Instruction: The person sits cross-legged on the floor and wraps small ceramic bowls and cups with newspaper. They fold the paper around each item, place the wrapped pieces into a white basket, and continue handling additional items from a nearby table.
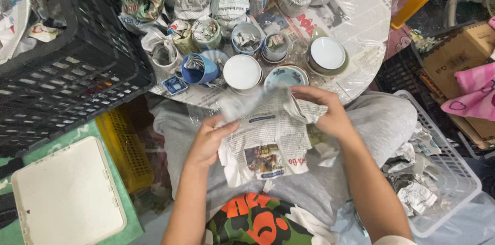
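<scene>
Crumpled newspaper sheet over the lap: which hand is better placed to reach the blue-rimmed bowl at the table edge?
Right, probably. The right hand grips the crumpled newspaper sheet at its upper edge, just below the blue-rimmed bowl. The left hand sits lower and farther left.

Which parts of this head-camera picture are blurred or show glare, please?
Head view: the top edge of the newspaper sheet between the left hand and right hand is motion-smeared; the clear plastic over the table shows pale glare; the cups look sharp; lighting is even.
</scene>
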